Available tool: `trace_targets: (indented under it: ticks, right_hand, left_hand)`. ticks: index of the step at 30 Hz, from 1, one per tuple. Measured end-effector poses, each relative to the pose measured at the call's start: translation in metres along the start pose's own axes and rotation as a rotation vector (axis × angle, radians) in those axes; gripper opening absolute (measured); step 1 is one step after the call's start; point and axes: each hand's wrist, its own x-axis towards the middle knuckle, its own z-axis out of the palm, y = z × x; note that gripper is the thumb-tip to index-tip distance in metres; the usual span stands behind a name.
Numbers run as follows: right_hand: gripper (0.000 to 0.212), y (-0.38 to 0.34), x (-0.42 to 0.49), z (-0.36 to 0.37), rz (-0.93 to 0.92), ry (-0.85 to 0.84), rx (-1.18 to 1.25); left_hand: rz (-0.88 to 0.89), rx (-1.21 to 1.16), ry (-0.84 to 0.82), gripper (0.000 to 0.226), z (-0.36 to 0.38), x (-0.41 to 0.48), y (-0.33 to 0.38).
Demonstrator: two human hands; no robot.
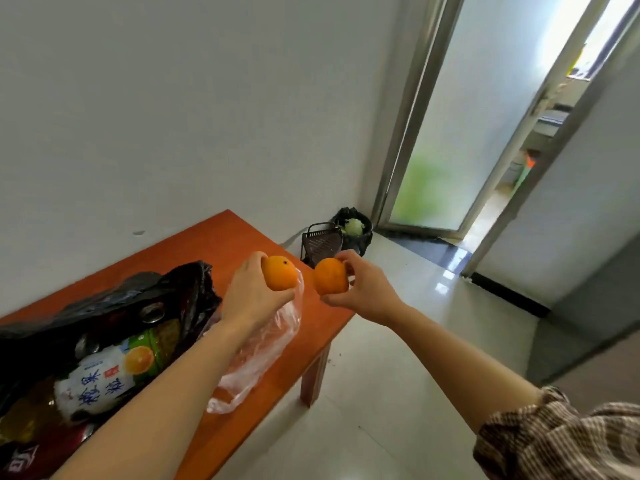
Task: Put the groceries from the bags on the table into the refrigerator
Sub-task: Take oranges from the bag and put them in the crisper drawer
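My left hand [249, 292] grips an orange [280, 273] above the right end of the orange-brown table [221, 244]. Just to its right, my right hand [363, 289] grips a second orange [329, 276] past the table's edge, over the floor. A crumpled clear plastic bag [263, 351] lies on the table under my left wrist. At the left, a black plastic bag [114, 306] lies open with a juice bottle [104, 379] and cans [152, 313] inside. No refrigerator is in view.
A black-lined waste bin [355, 230] with a cabbage in it and a dark dustpan [320, 242] stand in the corner beyond the table. A frosted glass door [467, 133] stands ajar at the right, above a glossy tiled floor [398, 341].
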Motion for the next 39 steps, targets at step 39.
trace_targets:
  ticks: [39]
  right_hand:
    - [0.075, 0.313, -0.511, -0.657, 0.403, 1.166, -0.208]
  left_hand:
    - [1.040, -0.607, -0.428, 0.066, 0.404, -0.281, 0.794]
